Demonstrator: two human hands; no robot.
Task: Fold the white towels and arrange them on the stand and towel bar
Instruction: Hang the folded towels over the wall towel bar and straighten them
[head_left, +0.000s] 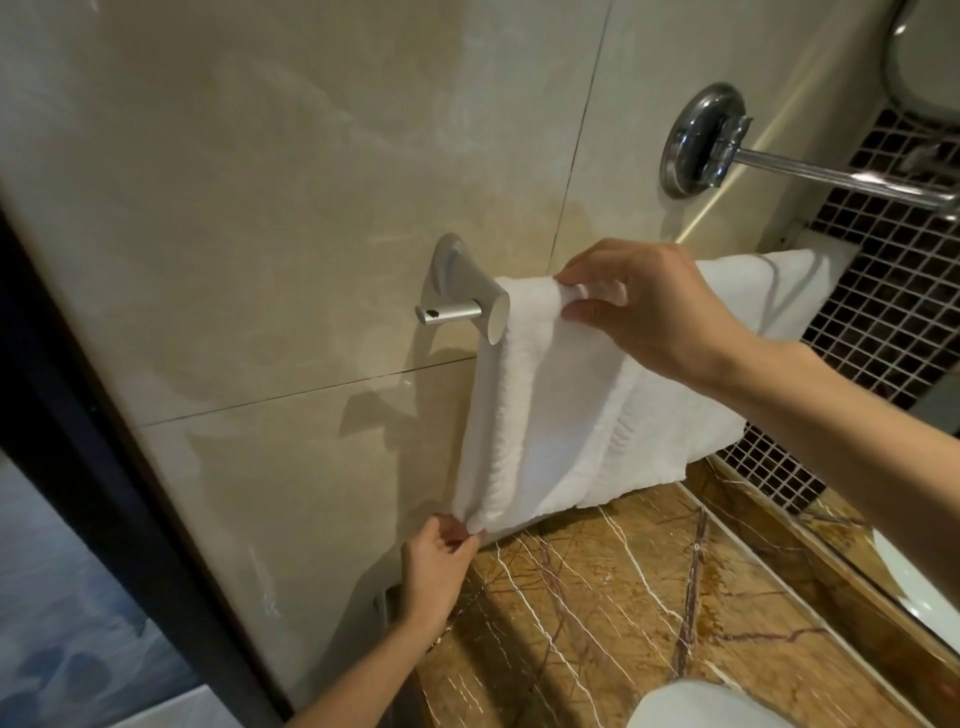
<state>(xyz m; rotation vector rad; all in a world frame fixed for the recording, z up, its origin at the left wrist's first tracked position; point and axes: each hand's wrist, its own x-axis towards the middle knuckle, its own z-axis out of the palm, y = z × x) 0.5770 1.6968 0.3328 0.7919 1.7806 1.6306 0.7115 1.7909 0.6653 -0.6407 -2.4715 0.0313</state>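
A folded white towel (550, 415) hangs over the towel bar, whose silver left bracket (457, 291) sticks out from the beige wall. The bar itself is hidden under the cloth. My right hand (649, 306) pinches the towel's top fold where it drapes over the bar. My left hand (441, 561) pinches the towel's lower left corner, just above the counter. A second white towel (769, 291) hangs on the same bar further right, partly behind my right hand.
A brown veined marble counter (649, 597) runs under the towels. A chrome wall mount with a swing arm (701, 140) juts out at upper right. Dark mosaic tiles (883, 291) cover the right wall. A white rounded object (711, 706) sits at the bottom edge.
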